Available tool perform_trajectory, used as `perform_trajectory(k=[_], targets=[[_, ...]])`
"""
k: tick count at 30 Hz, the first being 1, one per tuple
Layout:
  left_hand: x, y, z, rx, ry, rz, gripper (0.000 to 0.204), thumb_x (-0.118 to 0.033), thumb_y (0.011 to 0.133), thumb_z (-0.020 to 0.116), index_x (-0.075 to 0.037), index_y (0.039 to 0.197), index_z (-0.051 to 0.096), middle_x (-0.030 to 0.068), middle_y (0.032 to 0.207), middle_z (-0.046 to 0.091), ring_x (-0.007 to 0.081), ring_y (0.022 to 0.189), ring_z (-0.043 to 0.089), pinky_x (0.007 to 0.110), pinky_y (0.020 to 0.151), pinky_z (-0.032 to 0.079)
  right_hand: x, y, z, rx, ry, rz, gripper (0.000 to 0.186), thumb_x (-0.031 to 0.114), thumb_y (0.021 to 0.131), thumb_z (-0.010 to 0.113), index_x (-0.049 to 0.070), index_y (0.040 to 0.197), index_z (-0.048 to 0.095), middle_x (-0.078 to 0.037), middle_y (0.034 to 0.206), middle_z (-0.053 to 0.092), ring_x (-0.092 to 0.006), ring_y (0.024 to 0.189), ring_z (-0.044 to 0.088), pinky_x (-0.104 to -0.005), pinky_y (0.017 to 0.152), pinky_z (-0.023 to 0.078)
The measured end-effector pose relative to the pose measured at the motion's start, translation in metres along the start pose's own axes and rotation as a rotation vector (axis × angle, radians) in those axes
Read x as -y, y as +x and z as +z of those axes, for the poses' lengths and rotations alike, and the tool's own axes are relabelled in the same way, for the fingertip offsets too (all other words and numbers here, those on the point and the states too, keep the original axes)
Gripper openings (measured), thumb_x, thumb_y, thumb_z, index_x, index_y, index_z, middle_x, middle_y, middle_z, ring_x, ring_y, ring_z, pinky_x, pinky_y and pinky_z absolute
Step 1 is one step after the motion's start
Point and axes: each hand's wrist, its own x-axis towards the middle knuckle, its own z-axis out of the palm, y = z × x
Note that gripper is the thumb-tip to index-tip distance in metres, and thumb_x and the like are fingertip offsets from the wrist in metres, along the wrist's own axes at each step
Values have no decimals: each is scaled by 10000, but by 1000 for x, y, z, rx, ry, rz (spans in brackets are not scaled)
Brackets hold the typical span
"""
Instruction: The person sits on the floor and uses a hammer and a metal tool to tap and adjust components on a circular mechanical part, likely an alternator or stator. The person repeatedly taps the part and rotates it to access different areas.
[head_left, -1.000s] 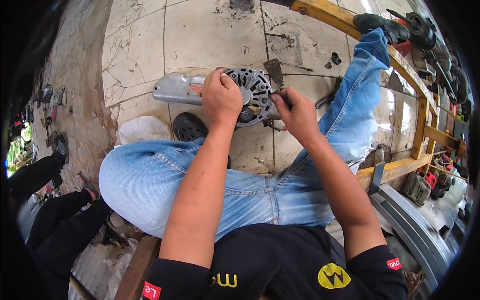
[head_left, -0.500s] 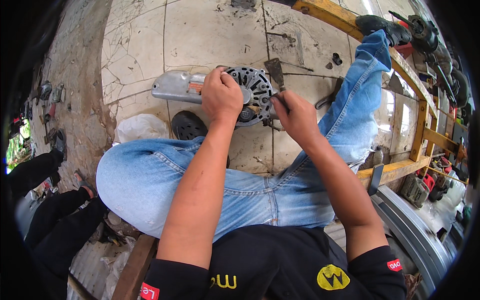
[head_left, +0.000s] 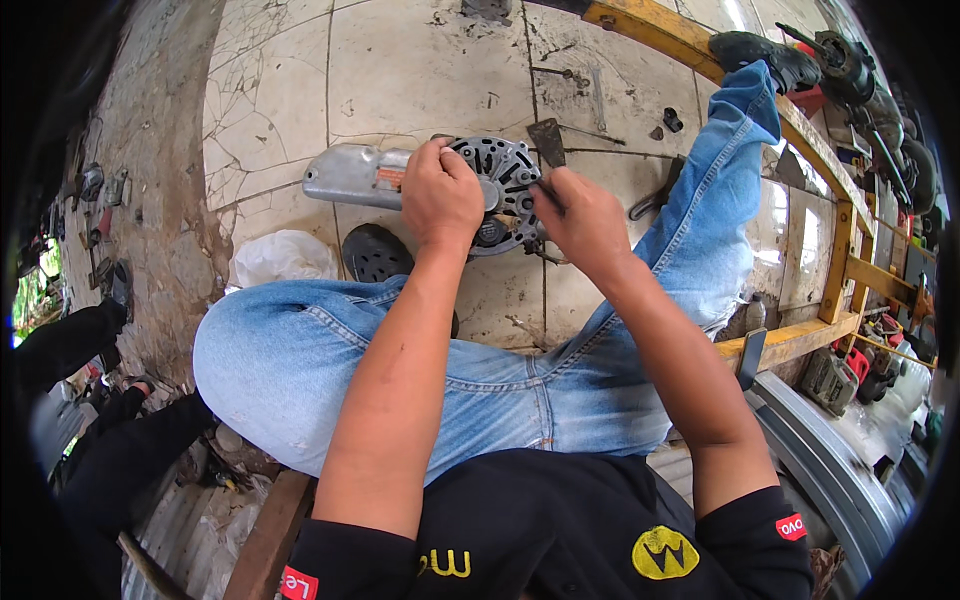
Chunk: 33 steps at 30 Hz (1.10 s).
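Observation:
A round metal housing with slotted vents, resembling an alternator [head_left: 518, 165], lies on the tiles in front of me. A long silver metal cover [head_left: 345, 175] with an orange label extends from its left side. My left hand [head_left: 441, 198] is closed over the spot where the cover meets the housing, with the fingertips hidden. At the housing's right edge, my right hand [head_left: 583, 215] is closed around the handle of a scraper [head_left: 547, 142]. The scraper's flat, dark blade points away from me, above the hand. Most of its handle is hidden in the fist.
A black clog [head_left: 377, 252] and a white plastic bag [head_left: 285, 257] lie left of the housing. Beyond it are a thin rod [head_left: 593, 134] and a wrench [head_left: 599, 98]. A yellow metal frame [head_left: 825, 160] runs along the right. Another person's dark-clothed legs [head_left: 130, 450] are at left.
My right hand has shifted slightly left and inward over the housing's edge, and the scraper has tilted with it. My left hand stays in place. The other person's legs have moved a little.

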Motion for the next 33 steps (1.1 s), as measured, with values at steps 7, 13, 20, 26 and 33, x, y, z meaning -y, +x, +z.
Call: perform_trajectory(k=[7,13,20,26,33], targets=[[-4,-1,1,6,-8,3,325,-237,965,455,-59,1100,691,160,1112,694,375,1032,645,439,878,511,-6,2,-2,35,25,-17,184,196,890,676,59,839,565,-131,770,634,-364,709,626,-470,610,482],[3,0,3,-16,12,23,304,-211,956,458,-64,1077,696,138,1103,695,362,1020,645,451,866,517,-21,-20,-17,139,4,-53,189,211,890,687,44,880,599,-134,778,653,-351,713,640,-451,609,490],[2,1,0,19,15,25,315,-226,959,452,-69,1091,691,144,1109,692,362,1026,644,452,865,515,-13,-15,-13,25,438,515,275,251,918,701,-22,911,668,-183,754,692,-275,631,658,-361,617,510],[-1,1,0,27,38,27,329,-238,964,444,-70,1109,687,147,1144,678,362,1053,633,447,881,507,-3,-6,8,-28,344,417,258,248,919,686,-3,893,634,-191,780,692,-337,708,687,-418,657,516],[-4,0,-5,64,29,-28,346,-247,972,432,-59,1123,680,150,1168,667,363,1069,626,449,892,500,3,-30,10,-65,355,429,246,245,925,670,17,878,587,-166,745,673,-353,695,675,-439,651,504]])
